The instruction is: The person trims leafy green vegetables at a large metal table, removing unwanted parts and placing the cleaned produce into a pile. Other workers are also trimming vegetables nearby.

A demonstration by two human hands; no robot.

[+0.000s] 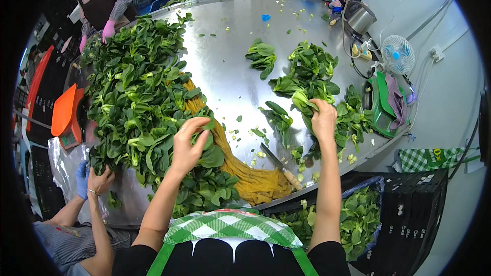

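My right hand [324,119] grips a head of bok choy [301,100], its pale base pointing to the far left, over a loose group of bok choy [312,61] on the steel table [226,65]. My left hand [188,147] hovers at the near right side of a large bok choy heap [134,84], thumb and fingers apart. A leaf shows at its fingertips; whether they touch it is unclear. Between my hands a knife [277,161] with a wooden handle rests partly on a yellow-brown cloth [245,180]. Single bok choy [280,120] and trimmed scraps lie around it.
A lined crate of greens [358,218] stands below the table's near right edge. At left, a co-worker's hands [94,180], one gloved blue, touch the heap beside an orange scale [67,115]. Another person in pink gloves [108,30] stands far left. A green scale [385,107] and fan [397,54] are right.
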